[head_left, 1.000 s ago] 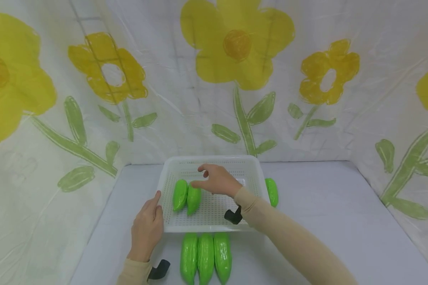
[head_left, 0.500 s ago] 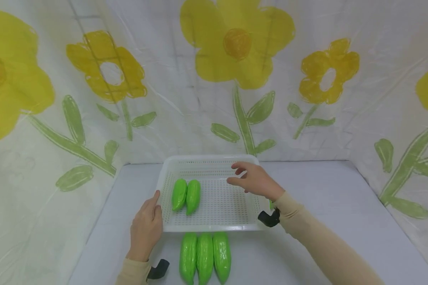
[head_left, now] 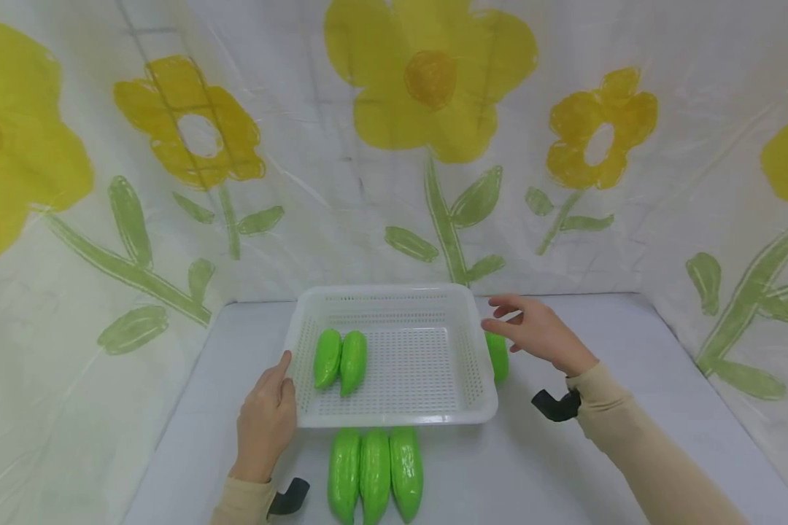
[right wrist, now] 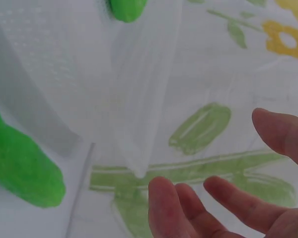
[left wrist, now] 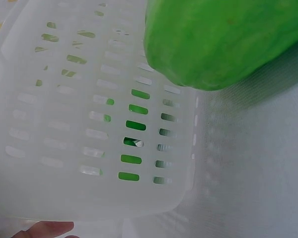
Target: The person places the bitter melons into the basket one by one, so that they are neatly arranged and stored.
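A white plastic basket (head_left: 412, 419) with slotted walls sits in the middle, two glossy green fruit-shaped pieces, one of them this green piece (head_left: 354, 362), lying side by side at its left. My left hand (head_left: 266, 421) rests against the basket's left side, index finger straight along the rim. In the left wrist view, only a fingertip (left wrist: 50, 228) shows near the rim. Beyond the right wall, my right hand (head_left: 537, 332) hovers above another green piece (head_left: 497, 357), partly hidden by hand and basket. Its fingers are spread with nothing between them, as the right wrist view confirms.
Three longer green pieces, the middle one being this green piece (head_left: 375, 474), lie in a row before the basket's front wall. A white table (head_left: 604, 423) carries everything. Behind it hangs a white curtain (head_left: 368, 219) printed with yellow flowers.
My right hand has moved from above the two pieces in the basket, rightward across it, to the green piece outside the right wall. The left hand stays at the basket's side.
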Demonstrator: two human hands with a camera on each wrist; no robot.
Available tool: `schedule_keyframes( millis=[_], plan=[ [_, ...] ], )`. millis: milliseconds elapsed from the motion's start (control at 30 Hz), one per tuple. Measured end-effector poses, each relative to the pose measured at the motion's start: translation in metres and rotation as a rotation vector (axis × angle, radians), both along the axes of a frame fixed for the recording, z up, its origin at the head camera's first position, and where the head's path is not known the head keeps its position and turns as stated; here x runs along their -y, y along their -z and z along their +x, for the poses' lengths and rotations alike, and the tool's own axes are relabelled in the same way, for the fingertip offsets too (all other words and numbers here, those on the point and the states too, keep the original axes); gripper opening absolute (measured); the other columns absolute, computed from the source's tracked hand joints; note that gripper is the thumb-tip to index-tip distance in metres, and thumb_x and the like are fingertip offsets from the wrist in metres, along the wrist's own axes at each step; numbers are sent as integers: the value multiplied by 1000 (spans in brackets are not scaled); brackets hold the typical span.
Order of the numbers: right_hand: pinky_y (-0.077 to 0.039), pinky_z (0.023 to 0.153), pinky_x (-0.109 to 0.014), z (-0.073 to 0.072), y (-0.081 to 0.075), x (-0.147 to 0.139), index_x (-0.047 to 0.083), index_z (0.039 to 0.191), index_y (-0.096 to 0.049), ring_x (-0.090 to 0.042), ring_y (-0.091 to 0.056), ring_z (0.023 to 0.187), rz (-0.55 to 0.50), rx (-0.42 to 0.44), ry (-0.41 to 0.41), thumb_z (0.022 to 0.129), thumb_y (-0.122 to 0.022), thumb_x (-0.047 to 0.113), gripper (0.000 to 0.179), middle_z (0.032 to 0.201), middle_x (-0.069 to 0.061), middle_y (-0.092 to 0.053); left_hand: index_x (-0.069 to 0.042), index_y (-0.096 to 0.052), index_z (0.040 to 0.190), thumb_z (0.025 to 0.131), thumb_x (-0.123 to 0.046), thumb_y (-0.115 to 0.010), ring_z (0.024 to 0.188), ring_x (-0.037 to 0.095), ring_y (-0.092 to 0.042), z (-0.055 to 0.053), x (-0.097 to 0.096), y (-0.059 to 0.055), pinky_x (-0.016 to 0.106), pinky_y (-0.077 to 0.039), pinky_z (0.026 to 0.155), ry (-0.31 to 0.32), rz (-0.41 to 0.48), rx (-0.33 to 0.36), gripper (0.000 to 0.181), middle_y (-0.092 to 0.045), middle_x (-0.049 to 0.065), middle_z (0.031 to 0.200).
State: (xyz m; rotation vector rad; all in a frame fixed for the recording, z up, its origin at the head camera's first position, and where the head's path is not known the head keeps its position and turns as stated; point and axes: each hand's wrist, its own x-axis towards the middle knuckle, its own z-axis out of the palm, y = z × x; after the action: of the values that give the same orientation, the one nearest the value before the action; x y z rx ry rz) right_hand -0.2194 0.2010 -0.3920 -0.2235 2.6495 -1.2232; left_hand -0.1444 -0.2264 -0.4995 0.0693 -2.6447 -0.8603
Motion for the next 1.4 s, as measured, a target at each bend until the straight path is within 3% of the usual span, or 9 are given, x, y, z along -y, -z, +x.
schedule_keyframes(
  millis=[200, 467, 633, 1033, 1400],
  plan=[
    [-62, 78, -38, 4, -3, -19, 6, 150, -52, -27, -69, 110, 21, -5, 33, 97, -71, 47, 69, 137, -20, -62, 0, -52, 151, 107, -12, -43, 98, 36, -71, 1, 1, 0, 53, -58, 72, 0, -6, -18, 47, -65, 22, 137],
    [-62, 75, -37, 3, 1, -28, 3, 150, -50, -32, -69, 112, 79, -12, 56, 98, -70, 46, 70, 140, -23, -59, -1, -52, 151, 107, -13, -43, 95, 35, -70, 1, 2, 0, 52, -58, 72, -5, -8, -9, 47, -66, 21, 136],
    [-61, 71, -34, -5, 17, -33, 1, 149, -50, -35, -70, 111, 145, -32, 57, 99, -70, 44, 69, 139, -28, -59, -1, -51, 152, 107, -14, -42, 97, 36, -71, 0, 3, 1, 53, -58, 73, -4, -6, -1, 47, -66, 21, 137],
    [-61, 72, -39, -16, 67, -34, -1, 154, -44, -29, -71, 89, 224, 76, 18, 98, -69, 43, 75, 144, -35, -52, -1, -52, 151, 107, -11, -43, 92, 33, -70, -1, 1, 2, 49, -57, 69, 2, -3, -20, 46, -67, 22, 135],
    [-58, 61, -35, -18, 95, -23, -1, 157, -39, -26, -67, 85, 241, 103, 5, 95, -72, 42, 83, 143, -38, -52, 0, -52, 151, 107, -11, -44, 97, 35, -71, -1, 1, 1, 53, -58, 74, 4, 8, -13, 46, -66, 21, 137]
  ],
)
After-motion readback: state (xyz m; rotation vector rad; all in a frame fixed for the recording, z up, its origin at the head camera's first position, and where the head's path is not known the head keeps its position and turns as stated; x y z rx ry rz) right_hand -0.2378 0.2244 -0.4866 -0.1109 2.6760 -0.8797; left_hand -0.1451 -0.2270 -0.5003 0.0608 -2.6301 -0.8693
